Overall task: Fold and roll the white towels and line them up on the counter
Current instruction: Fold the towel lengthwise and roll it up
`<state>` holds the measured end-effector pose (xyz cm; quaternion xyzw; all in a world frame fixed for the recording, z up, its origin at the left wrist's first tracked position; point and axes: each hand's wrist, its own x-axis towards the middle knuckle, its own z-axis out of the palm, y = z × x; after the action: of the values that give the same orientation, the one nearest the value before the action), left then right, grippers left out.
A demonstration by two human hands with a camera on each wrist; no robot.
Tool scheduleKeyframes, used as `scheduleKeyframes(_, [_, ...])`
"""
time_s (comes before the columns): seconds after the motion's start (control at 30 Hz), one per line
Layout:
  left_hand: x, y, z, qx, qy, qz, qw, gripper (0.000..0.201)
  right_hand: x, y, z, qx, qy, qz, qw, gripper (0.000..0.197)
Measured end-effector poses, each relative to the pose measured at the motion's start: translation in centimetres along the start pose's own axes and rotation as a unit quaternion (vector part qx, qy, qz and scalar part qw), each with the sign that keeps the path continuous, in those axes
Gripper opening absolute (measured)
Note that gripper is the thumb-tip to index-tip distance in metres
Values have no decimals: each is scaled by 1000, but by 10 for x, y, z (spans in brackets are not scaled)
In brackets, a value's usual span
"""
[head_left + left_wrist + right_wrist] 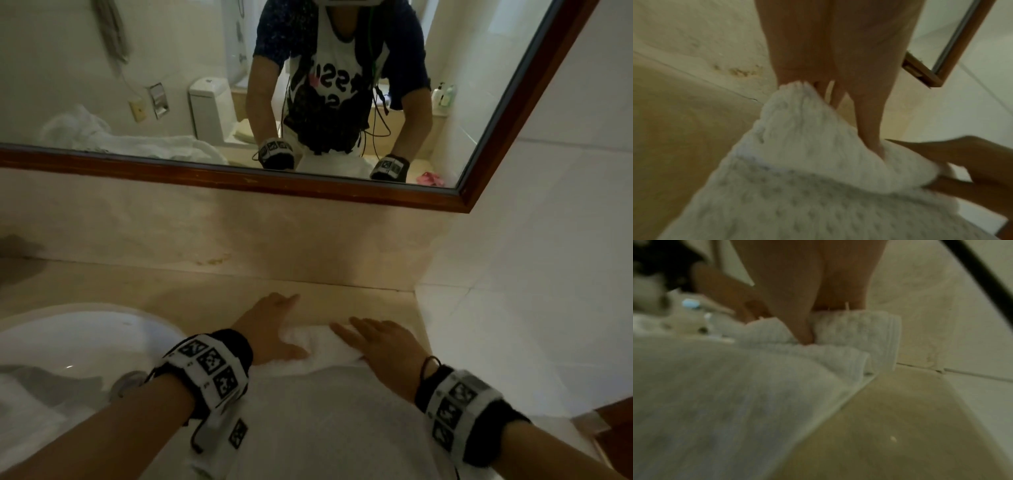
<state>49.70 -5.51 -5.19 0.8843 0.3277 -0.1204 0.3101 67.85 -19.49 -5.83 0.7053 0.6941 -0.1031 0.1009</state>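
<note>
A white towel lies flat on the beige counter, running away from me, with its far end rolled up. My left hand lies over the roll's left end, fingers straight toward the wall and thumb on the near side. In the left wrist view its thumb presses into the towel. My right hand rests flat over the right end. From the right wrist, its thumb digs in just behind the roll.
A white sink basin with a metal drain fitting sits left of the towel, and more white cloth lies at the lower left. The wood-framed mirror hangs above the backsplash. A tiled wall closes the right side.
</note>
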Motion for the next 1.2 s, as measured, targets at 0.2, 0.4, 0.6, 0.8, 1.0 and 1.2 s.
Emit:
scheduleKeyframes(0.2, [-11, 8, 17, 89, 45, 57, 993, 59, -16, 4, -12, 170, -65, -5, 983, 70])
scheduleKeyframes(0.4, [-8, 2, 35, 167, 222, 212, 937, 52, 4, 7, -29, 154, -51, 6, 987, 35])
scheduleKeyframes(0.6, [-9, 9, 12, -61, -21, 63, 996, 82, -4, -15, -10, 21, 60, -54, 997, 47])
scheduleKeyframes(0.8, [-14, 15, 21, 79, -38, 50, 995, 51, -25, -12, 8, 93, 52, -39, 994, 85])
scheduleKeyframes(1.0, [-21, 10, 35, 188, 189, 207, 941, 19, -28, 2, -13, 236, -98, 9, 967, 96])
scheduleKeyframes(1.2, [-24, 11, 28, 67, 128, 181, 973, 59, -27, -8, 2, 10, 109, -23, 994, 73])
